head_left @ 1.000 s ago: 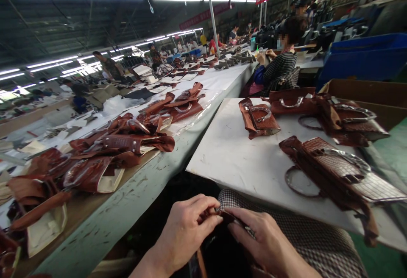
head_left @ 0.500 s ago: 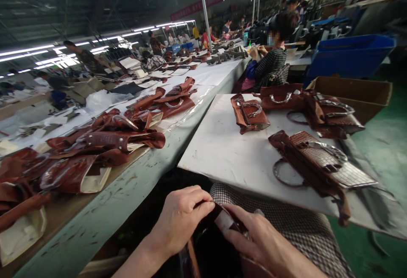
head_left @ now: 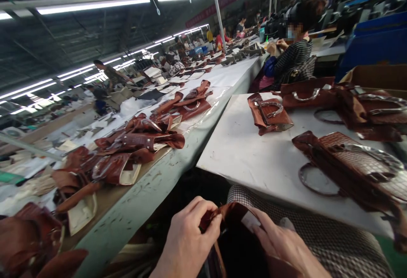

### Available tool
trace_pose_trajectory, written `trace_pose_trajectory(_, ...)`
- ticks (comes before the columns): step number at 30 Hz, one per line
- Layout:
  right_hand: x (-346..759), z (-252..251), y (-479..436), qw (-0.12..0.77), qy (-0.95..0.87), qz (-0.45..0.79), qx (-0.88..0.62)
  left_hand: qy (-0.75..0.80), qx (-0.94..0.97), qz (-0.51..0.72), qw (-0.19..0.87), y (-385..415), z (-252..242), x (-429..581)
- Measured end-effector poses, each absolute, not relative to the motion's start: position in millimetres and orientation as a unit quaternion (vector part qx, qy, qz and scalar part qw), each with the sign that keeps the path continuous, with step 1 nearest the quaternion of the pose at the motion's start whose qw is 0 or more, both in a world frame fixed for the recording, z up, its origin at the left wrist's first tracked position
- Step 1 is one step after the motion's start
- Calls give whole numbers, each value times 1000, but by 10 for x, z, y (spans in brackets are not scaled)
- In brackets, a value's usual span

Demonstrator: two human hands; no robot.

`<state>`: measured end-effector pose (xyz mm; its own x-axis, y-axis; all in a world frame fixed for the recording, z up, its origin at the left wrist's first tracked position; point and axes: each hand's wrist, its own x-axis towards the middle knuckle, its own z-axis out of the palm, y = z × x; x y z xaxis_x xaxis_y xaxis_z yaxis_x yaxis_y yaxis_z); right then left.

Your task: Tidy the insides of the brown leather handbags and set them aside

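One dark brown leather bag piece (head_left: 230, 215) is held low over the lap, between both hands. The left hand (head_left: 187, 244) has its fingers pinched shut on the near edge. The right hand (head_left: 286, 250) clasps the opposite side. Four brown leather handbags with metal ring handles (head_left: 270, 115) lie well apart on one white board (head_left: 248, 151) ahead. One person in a striped top (head_left: 292, 57) sits beyond.

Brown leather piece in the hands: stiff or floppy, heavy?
Probably floppy: the brown leather piece arches in a soft fold between the left hand and right hand. Likely light, since a fingertip pinch holds it up.
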<state>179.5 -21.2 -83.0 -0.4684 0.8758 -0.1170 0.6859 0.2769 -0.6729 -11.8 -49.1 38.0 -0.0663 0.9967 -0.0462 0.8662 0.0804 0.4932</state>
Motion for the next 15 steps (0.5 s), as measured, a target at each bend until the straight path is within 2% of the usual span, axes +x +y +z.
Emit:
trace_pose_trajectory(2, 1779, -842, -237, 161, -790, 334, -488, 710, 651, 194, 184, -531, 359, -130)
trace_pose_trajectory(11, 1672, -844, -195, 100, -779, 336, -520, 712, 621, 228, 236, -494, 377, -211)
trace_pose_trajectory(15, 1783, -583, -19, 114, -775, 434, -445, 719, 594, 224, 284, -404, 414, -306)
